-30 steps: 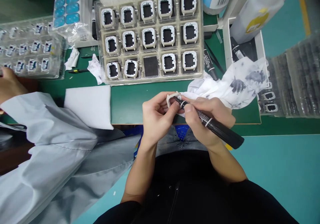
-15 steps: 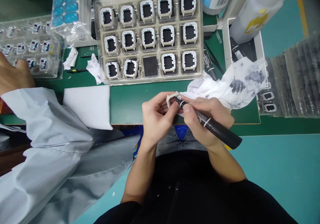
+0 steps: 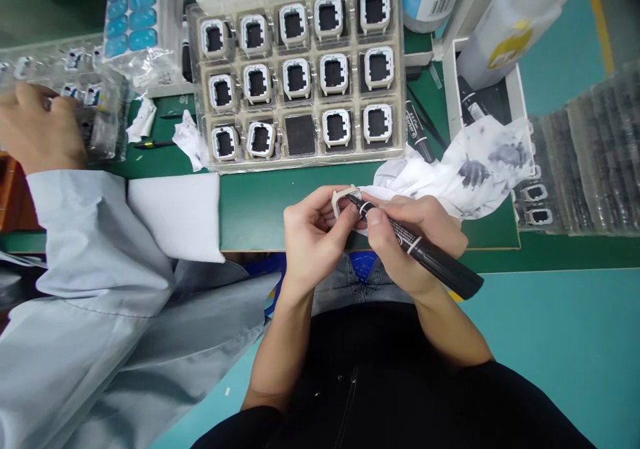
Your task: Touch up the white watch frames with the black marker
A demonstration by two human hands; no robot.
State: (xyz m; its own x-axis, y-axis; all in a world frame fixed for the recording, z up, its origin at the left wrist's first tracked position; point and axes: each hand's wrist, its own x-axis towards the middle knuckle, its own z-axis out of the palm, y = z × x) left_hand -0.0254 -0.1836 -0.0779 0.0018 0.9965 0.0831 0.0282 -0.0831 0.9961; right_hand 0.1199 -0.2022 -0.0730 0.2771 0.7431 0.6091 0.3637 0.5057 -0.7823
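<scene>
Between the fingertips of my left hand [image 3: 315, 235] is a small pale watch case frame [image 3: 341, 195], partly hidden by the fingers. My right hand [image 3: 420, 235] grips a black marker pen [image 3: 435, 259], its tip against the inner side of the frame. The pen's thick end points down and to the right. Beyond my hands lies a clear plastic tray [image 3: 240, 163] with several similar frames in its pockets. One front-row pocket [image 3: 300, 135] shows only its dark bottom. A white cloth with black stains [image 3: 450, 175] lies just past my right hand.
At left a co-worker's hand [image 3: 45, 129] is over another tray [image 3: 107, 129] of parts. A white foam sheet [image 3: 175, 215] lies on the green table [image 3: 255, 215]. Bottles, including a white one [image 3: 505, 35], stand at back right, beside stacked trays [image 3: 590, 162].
The co-worker's hand and sleeve at left have moved right and up over their tray. My hands, the marker pen and the watch case frame look almost unmoved.
</scene>
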